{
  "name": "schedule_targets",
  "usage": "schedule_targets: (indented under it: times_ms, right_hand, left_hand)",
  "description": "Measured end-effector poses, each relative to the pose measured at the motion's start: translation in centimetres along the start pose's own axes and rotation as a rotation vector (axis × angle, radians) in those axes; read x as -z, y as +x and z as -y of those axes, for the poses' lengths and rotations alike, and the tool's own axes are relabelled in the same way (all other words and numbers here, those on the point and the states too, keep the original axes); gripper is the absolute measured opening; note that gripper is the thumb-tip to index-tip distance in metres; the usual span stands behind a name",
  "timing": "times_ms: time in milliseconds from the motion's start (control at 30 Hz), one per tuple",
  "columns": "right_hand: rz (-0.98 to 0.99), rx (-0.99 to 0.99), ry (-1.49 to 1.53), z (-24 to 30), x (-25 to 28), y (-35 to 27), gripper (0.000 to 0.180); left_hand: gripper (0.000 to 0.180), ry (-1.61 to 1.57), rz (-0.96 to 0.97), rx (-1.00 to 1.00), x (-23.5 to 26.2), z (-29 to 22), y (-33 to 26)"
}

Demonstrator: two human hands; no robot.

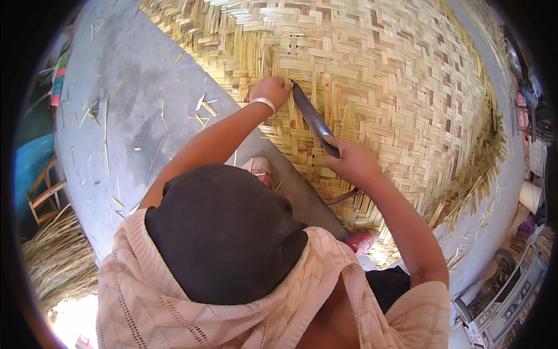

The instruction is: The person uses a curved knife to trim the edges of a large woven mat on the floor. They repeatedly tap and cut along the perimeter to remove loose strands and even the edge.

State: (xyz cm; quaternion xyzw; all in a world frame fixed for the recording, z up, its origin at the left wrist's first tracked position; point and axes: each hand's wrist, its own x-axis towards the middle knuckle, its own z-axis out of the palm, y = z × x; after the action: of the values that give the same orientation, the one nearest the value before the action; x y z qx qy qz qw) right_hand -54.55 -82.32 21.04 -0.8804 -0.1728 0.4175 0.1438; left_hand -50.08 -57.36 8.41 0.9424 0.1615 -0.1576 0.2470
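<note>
I counted two hands, one left hand [271,91] and one right hand [357,163], and just one blade [313,119]. There was one mat [395,99], one bracelet [264,103], one sweater [136,285] and two shoes [361,240]. Farther off I made out one wooden frame [47,193], one pale tub [530,196], one vehicle [508,299] and at least one heap of straw [58,256]. The loose strips [106,136] ran past a dozen, too many and too fine to number exactly.

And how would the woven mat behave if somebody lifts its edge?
The woven mat would probably flex, being interlaced strips. It seems light for its broad size, since those strips look thin. Loose ends along its right edge might snag.
</note>
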Motion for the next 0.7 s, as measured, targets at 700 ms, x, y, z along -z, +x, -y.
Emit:
schedule_targets:
  times_ms: [700]
  right_hand:
    - [-0.104, 0.079, 0.521, -3.5, 4.8, -8.2, 0.058]
  left_hand:
    - [0.032, -0.680, -0.025, -0.065, -1.1, -1.5, -2.4]
